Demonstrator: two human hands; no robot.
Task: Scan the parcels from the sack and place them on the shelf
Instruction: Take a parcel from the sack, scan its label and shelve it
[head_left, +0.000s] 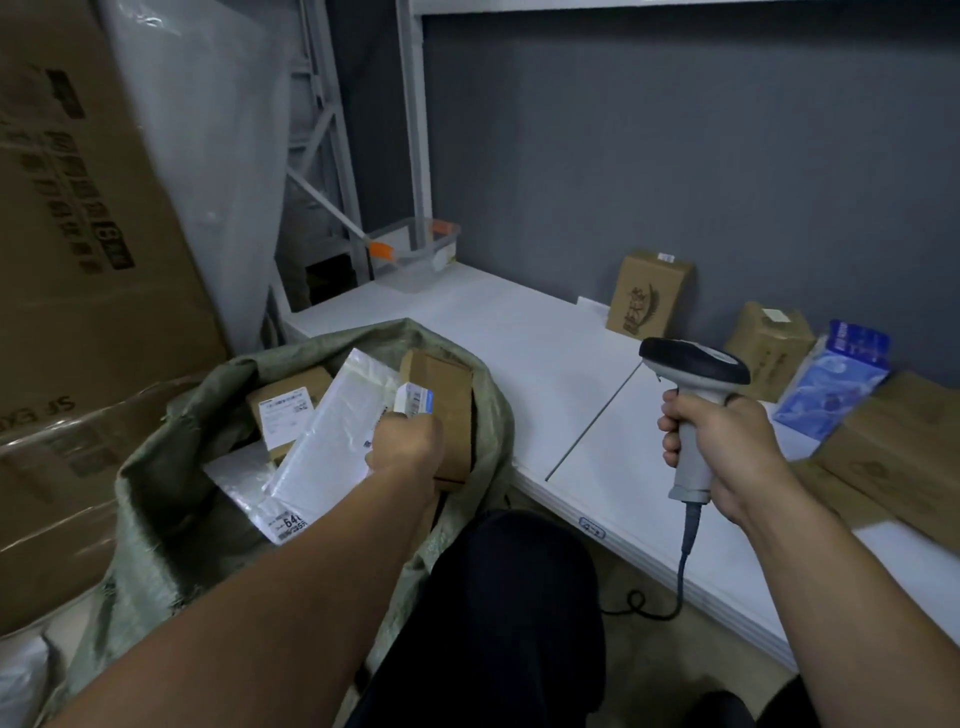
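Lower left, the left hand (405, 441) pinched a small white-and-blue box (414, 399) inside the green sack (156, 493), where several parcels lay waiting. Right of centre, the right hand (727, 447) gripped the barcode scanner (693, 364). Beyond, cartons (652, 296) already sat on the white shelf (519, 332).

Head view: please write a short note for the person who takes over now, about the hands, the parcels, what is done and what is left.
Left hand: inside the sack, grips a small white-and-blue box.
Right hand: holds the scanner over the shelf, apart from that box.
Sack: a labelled brown box, a white mailer and more remain.
Done: tall carton, second carton and blue packet are on the shelf.
Left: scan the gripped box, shelve it, then the rest.
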